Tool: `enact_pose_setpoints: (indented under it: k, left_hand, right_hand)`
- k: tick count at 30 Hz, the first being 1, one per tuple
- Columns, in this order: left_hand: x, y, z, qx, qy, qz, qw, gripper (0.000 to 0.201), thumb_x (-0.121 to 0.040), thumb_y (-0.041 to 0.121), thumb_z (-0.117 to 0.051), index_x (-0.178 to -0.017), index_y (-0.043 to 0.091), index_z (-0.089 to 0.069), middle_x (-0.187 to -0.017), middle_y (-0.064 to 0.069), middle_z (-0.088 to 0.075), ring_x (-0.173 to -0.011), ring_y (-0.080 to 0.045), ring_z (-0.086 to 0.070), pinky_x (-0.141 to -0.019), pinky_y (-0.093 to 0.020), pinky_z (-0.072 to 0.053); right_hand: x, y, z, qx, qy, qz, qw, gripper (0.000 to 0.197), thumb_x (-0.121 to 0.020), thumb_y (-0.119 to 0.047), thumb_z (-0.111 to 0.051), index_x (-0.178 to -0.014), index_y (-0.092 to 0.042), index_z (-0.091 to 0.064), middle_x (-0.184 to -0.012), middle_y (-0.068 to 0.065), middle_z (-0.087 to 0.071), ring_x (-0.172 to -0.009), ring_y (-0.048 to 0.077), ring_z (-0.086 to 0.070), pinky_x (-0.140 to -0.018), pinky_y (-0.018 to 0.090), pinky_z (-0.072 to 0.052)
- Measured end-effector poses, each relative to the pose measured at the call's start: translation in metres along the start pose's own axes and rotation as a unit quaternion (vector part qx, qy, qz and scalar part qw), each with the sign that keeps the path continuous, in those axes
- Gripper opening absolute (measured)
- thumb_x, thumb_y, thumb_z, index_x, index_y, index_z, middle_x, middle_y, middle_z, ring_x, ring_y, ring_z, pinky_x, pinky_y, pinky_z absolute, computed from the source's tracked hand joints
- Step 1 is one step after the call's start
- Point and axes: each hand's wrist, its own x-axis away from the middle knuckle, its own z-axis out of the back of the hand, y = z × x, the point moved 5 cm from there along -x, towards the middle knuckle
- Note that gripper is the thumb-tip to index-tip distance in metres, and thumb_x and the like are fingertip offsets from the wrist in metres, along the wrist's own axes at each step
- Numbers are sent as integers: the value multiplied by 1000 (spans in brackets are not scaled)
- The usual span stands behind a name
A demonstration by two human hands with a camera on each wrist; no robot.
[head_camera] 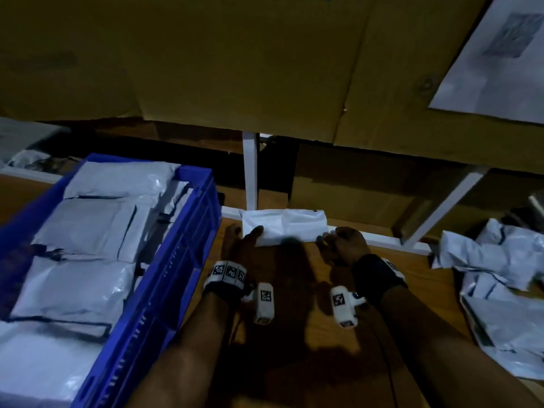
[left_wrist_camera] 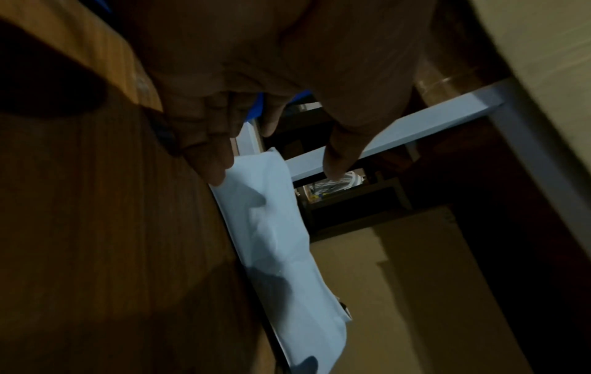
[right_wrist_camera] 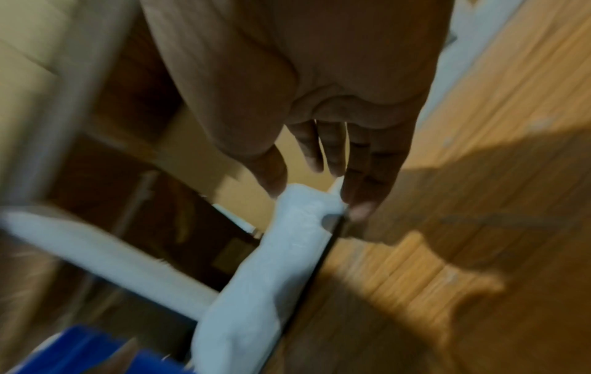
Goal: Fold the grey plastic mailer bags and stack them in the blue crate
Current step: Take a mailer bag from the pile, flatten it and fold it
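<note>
A folded grey mailer (head_camera: 284,228) (left_wrist_camera: 275,240) (right_wrist_camera: 288,253) lies along the far edge of the wooden table (head_camera: 309,348). My left hand (head_camera: 250,234) (left_wrist_camera: 275,174) is at its left end, fingers stretched out, one fingertip touching the bag's near corner and the thumb held clear. My right hand (head_camera: 326,241) (right_wrist_camera: 313,200) is at the right end, with thumb and fingers pinching that end of the bag. The blue crate (head_camera: 176,260) (right_wrist_camera: 80,349) stands to the left of my hands and holds several folded grey mailers (head_camera: 88,231).
A loose pile of unfolded grey mailers (head_camera: 500,260) lies at the table's right. Large cardboard boxes (head_camera: 235,69) hang over the far side. A white frame post (head_camera: 250,172) stands just behind the bag. Bare table lies between my forearms.
</note>
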Motion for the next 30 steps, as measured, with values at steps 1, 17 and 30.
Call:
enact_pose_setpoints:
  k: [1,17,30]
  left_hand:
    - [-10,-3,-4,-15,7,11,1000,71,-84,51,-78,-131,3,-56,-114,-10,-63,-98,-28,-62,-71,-26,-45]
    - [78,-32,-11,45,-19,-29,998,79,-48,69,-79,-115,31,-61,-122,-3,-68,-112,-26,-65,-97,-55,-55]
    - [372,-109,-18,-11,-58,-47,997,98,-52,67,-80,-134,20,-58,-106,-10,-73,-93,-30,-69,-84,-49,-57]
  right_hand:
    - [-14,5,-2,-1,3,-1,1000,32,-76,-20,-80,-97,-14,-58,-81,24,-64,-71,33,-57,-63,46,-45]
    - [53,53,68,62,69,110,990,21,-84,-18,-83,-101,-12,-72,-88,12,-75,-72,20,-66,-60,27,-50]
    - [240,254,215,106,99,114,983,3,-76,-18,-81,-74,-16,-79,-75,1,-77,-72,22,-70,-71,44,-58]
